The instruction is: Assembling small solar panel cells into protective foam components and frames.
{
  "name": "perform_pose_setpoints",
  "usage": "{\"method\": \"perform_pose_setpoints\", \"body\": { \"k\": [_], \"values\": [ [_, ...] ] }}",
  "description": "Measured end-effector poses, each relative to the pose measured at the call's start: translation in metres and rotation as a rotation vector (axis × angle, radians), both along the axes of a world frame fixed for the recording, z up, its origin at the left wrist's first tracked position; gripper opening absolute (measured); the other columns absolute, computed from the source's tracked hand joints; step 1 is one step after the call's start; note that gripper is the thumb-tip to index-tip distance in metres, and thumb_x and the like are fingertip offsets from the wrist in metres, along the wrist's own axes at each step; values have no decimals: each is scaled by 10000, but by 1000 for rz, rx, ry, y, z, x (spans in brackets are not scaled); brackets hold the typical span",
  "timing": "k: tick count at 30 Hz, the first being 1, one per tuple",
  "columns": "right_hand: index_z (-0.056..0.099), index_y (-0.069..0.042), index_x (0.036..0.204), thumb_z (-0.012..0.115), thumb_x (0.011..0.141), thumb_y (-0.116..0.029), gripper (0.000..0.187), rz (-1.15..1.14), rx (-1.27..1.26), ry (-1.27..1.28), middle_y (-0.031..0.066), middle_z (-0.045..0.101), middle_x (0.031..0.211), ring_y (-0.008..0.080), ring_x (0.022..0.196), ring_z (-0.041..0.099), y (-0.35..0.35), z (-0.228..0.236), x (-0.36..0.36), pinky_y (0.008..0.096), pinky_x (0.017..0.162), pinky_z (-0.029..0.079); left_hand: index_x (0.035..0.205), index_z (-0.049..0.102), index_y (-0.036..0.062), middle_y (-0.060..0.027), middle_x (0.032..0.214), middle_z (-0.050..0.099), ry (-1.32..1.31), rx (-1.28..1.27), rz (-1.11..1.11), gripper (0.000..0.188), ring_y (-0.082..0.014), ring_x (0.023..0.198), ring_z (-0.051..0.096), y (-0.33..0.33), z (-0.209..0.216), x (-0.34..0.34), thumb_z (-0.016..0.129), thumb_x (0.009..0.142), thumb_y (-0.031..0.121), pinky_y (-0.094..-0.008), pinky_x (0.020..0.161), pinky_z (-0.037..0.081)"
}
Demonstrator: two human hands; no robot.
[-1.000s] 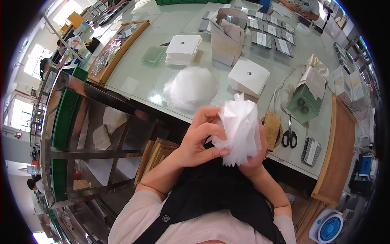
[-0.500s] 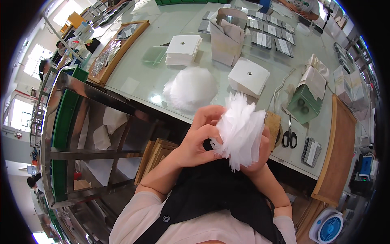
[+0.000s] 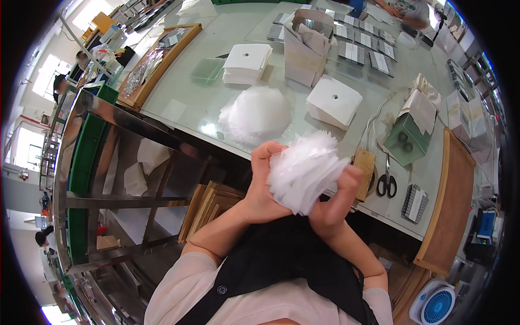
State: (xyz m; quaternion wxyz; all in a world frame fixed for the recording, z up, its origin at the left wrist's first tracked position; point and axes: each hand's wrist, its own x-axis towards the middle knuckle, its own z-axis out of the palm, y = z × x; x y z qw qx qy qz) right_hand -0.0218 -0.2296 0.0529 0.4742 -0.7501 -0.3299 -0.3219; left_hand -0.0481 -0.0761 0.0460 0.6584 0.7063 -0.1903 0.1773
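Observation:
A thick, fanned bundle of thin white translucent sheets (image 3: 304,172) is held in front of my chest, just off the table's near edge. My left hand (image 3: 255,194) wraps the bundle's left side, its thumb underneath and partly hidden. On the other side my right hand (image 3: 340,199) grips the right edge of the sheets with bent fingers. Beyond the bundle, a rounded heap of similar white sheets (image 3: 255,115) lies on the glossy table. Two stacks of square white cards, each with a dark mark in the centre, stand farther back: one left stack (image 3: 246,64) and one right stack (image 3: 332,101).
Black-handled scissors (image 3: 386,186) and a yellowish block (image 3: 364,172) lie at the right near edge. A greenish box (image 3: 409,142) stands behind them, with small grey bundles (image 3: 415,203) nearer. A tall box (image 3: 306,57) stands mid-table. The wooden tray (image 3: 143,81) is far left; another person's arm (image 3: 391,7) shows far right.
The bundle has turned and shifted slightly left, its sheets now lying flatter and more compact. My left hand has moved from pinching its edge to cupping its side; my right fingers have come into view.

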Motion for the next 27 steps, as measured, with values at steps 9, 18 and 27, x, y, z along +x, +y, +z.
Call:
{"method": "perform_pose_setpoints", "body": {
  "k": [9, 18, 27],
  "values": [
    [295, -23, 1418, 680, 852, -95, 688, 626, 846, 1264, 121, 448, 1341, 220, 1227, 461, -3, -2, 0, 331, 1025, 375, 1239, 240, 87, -104, 1135, 419, -241, 52, 31, 901, -197, 1033, 491, 9, -2, 10, 885, 610, 86, -318, 905, 416],
    [383, -2, 1337, 617, 896, -103, 509, 488, 465, 654, 100, 514, 1267, 211, 1169, 513, -11, -26, 1, 358, 991, 413, 1137, 388, 61, -78, 955, 537, -88, 183, 366, 710, -172, 789, 559, 16, 2, 9, 875, 625, 135, -289, 706, 478],
    [402, 21, 1314, 641, 888, -128, 511, 519, 655, 907, 121, 529, 1256, 217, 1168, 510, -7, -22, 10, 359, 1003, 388, 1211, 394, 57, -74, 1057, 537, 28, -23, 50, 757, -202, 860, 556, 39, 10, 9, 834, 656, 324, -322, 745, 467]
  ]
}}
